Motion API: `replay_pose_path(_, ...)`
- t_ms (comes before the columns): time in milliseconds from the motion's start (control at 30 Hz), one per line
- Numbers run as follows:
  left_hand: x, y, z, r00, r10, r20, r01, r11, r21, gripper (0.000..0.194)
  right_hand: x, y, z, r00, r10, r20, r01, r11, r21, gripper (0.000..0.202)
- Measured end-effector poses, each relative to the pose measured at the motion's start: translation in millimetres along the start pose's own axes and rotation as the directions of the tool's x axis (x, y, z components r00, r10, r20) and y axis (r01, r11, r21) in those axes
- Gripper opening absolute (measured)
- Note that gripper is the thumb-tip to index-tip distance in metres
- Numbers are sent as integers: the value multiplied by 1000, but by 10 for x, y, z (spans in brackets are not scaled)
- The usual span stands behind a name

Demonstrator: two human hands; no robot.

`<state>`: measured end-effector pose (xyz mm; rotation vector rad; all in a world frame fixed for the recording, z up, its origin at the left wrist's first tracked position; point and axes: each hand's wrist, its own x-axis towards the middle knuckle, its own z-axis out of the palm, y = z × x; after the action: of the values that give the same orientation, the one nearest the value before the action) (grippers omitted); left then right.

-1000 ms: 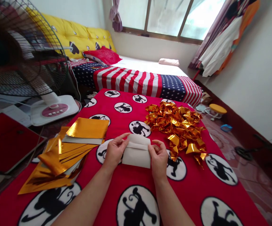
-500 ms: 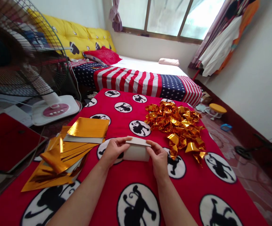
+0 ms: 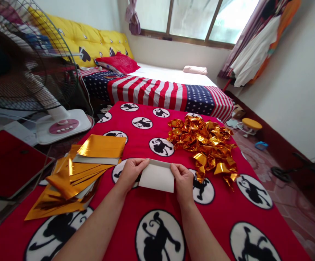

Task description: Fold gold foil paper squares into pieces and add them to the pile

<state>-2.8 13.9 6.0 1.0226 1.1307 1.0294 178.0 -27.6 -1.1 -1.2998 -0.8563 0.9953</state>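
**While my left hand (image 3: pixel 131 173) and right hand (image 3: pixel 183 177) pinch its sides, one sheet of paper (image 3: pixel 157 176) spans the gap**

Held pale side up just below the centre of the frame, the sheet hangs between my two thumbs. My grip is closed at both ends: left thumb and fingers on the upper left corner, right thumb and fingers on the upper right. From there the paper reaches down toward the bottom of the frame, its longer side, as it looks from here, running left to right from hand to hand. Neither hand is nearer; both touch it. A narrow, darker band shows along the far edge, though I cannot tell whether it is a fold. Nor can I tell whether the near edge rests on the red cloth (image 3: pixel 212 235).

By count: two hands, one sheet between them. One loose stack of gold paper (image 3: pixel 103 145) lies at centre left, nearer my left hand and apart from it, its sheets too overlapped to number. One heap of folded gold pieces (image 3: pixel 201 139) sits right of centre, up and to the right of my right hand, too tangled to count. Beyond are one fan (image 3: pixel 49 98) at upper left, one bed (image 3: pixel 160 75) across the upper middle with one red pillow (image 3: pixel 121 63) and one pink roll (image 3: pixel 195 70), and one stool (image 3: pixel 251 124) at the right.
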Motion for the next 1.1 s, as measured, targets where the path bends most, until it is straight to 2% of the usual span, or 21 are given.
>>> replay_pose_path(200, 8, -15, 4, 1000, -2, 8, 2, 1000, -4, 38, 0, 1, 19, 1000, -10, 28, 9, 999, 40, 25)
replay_pose_path(400, 11, 10, 21, 998, 46, 48, -47, 999, 18, 37, 2, -5, 49, 1000, -22, 14, 21, 994, 105, 42)
replay_pose_path(600, 13, 15, 16, 996, 51, 66, -52, 999, 8, 37, 6, 26, 27, 1000, 14, 13, -16, 991, 130, 37)
replay_pose_path(1100, 11, -10, 1, 995, 64, 76, -63, 998, -15, 30, -8, 40, 3, 1000, 18, 2, -18, 986, 167, 33)
